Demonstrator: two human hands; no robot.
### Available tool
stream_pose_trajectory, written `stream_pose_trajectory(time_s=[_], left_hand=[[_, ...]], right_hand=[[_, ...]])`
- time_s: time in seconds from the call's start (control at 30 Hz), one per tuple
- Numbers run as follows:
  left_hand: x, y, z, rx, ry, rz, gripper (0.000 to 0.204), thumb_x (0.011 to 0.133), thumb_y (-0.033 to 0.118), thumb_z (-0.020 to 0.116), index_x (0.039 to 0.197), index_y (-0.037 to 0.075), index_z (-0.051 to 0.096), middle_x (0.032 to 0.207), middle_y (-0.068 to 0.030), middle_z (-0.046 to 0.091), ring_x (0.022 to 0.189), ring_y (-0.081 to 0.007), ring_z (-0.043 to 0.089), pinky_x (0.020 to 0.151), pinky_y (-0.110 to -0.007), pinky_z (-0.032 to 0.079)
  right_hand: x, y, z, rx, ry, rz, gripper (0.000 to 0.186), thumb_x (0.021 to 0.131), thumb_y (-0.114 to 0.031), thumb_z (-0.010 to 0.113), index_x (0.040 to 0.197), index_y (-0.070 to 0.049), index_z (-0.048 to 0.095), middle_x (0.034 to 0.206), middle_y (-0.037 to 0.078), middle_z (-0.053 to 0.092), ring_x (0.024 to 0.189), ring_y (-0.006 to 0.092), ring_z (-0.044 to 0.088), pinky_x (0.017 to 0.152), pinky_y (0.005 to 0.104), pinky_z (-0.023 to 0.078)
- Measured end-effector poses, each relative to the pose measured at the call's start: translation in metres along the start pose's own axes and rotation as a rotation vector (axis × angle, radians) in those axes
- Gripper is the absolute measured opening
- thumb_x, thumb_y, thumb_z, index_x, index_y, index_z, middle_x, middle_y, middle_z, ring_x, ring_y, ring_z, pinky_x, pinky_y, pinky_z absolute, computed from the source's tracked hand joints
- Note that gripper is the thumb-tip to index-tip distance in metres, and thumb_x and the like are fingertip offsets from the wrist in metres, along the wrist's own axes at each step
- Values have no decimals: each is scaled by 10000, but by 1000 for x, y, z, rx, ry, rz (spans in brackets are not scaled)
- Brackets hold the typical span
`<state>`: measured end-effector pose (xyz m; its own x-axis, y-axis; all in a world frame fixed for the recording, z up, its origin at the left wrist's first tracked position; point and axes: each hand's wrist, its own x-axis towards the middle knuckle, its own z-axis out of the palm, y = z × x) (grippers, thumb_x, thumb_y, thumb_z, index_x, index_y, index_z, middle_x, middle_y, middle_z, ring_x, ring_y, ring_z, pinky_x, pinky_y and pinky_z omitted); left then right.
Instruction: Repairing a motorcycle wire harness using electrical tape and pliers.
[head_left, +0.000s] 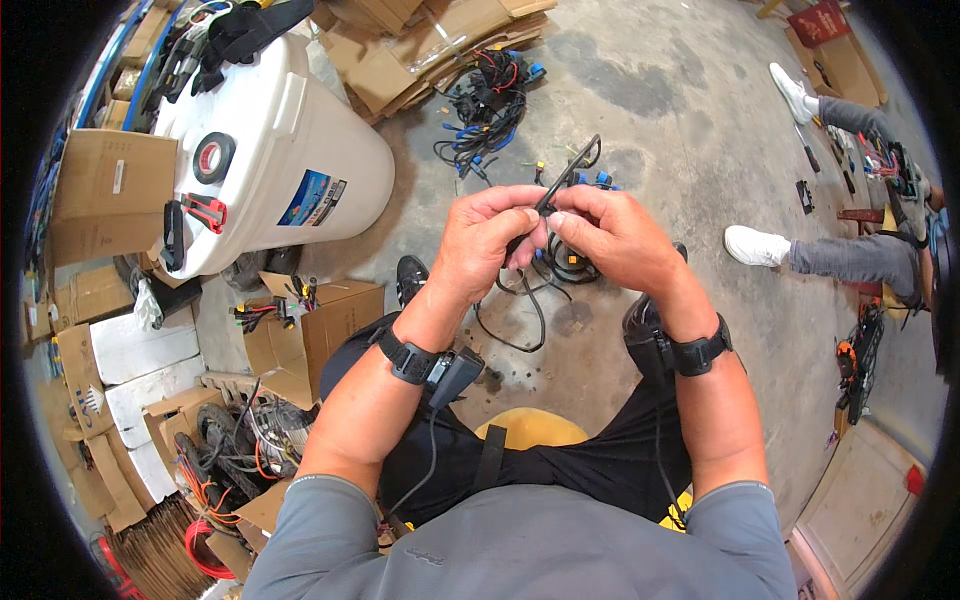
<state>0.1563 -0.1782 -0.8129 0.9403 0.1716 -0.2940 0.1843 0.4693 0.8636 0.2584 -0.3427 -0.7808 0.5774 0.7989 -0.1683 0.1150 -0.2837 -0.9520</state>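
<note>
My left hand (490, 232) and my right hand (620, 235) meet in front of me, above the floor. Between them is a black cable (572, 168), pinched by the fingers of both hands. A bent length of it sticks up past my fingertips, and a loose loop hangs below my left hand. The exact spot where my fingertips press is partly hidden. Beyond and under my hands, more black cable with blue and yellow connectors (603, 180) lies on the concrete.
A white lidded bucket (345, 150) at the left carries black tape (213, 158) and a red-handled tool (206, 212). A cable bundle (490, 100) lies ahead, beside flattened cardboard (375, 60). An open carton (335, 325) stands near my left leg. Another person's legs (850, 255) extend from the right.
</note>
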Motion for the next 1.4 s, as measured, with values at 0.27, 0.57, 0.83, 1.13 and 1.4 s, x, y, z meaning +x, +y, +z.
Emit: stream_pose_trajectory(time_s=[0.27,0.57,0.83,1.13,1.4], left_hand=[[1,8,4,94,134,3,197,875,54,585,1054,-10,638,707,-54,633,491,-70,502,426,-201,368],[4,8,0,153,295,27,159,855,52,623,995,-3,674,698,-42,642,489,-64,507,419,-197,358],[7,8,1,152,348,177,154,843,32,638,974,-17,703,696,-24,635,502,-57,494,442,-194,363],[10,-3,3,413,420,390,158,851,16,640,991,-17,705,700,23,610,537,-29,479,470,-184,360],[5,8,-2,193,228,254,166,836,0,664,999,-1,692,691,15,604,547,-38,493,484,-184,388]], right_hand=[[1,5,4,-81,26,-28,223,854,-169,592,921,28,673,764,151,656,721,204,625,677,337,486],[1,-1,2,-91,9,32,222,870,-186,592,848,24,663,646,72,577,619,146,537,574,316,432],[-5,-8,6,-228,3,-40,211,832,-186,614,823,21,651,686,192,614,623,284,614,589,375,477],[-14,-8,22,-388,124,-403,191,823,-137,626,683,-33,547,618,161,548,639,374,593,572,433,475],[-17,16,17,-306,-69,-281,178,841,-191,644,838,-13,654,731,162,628,729,344,633,667,402,511]])
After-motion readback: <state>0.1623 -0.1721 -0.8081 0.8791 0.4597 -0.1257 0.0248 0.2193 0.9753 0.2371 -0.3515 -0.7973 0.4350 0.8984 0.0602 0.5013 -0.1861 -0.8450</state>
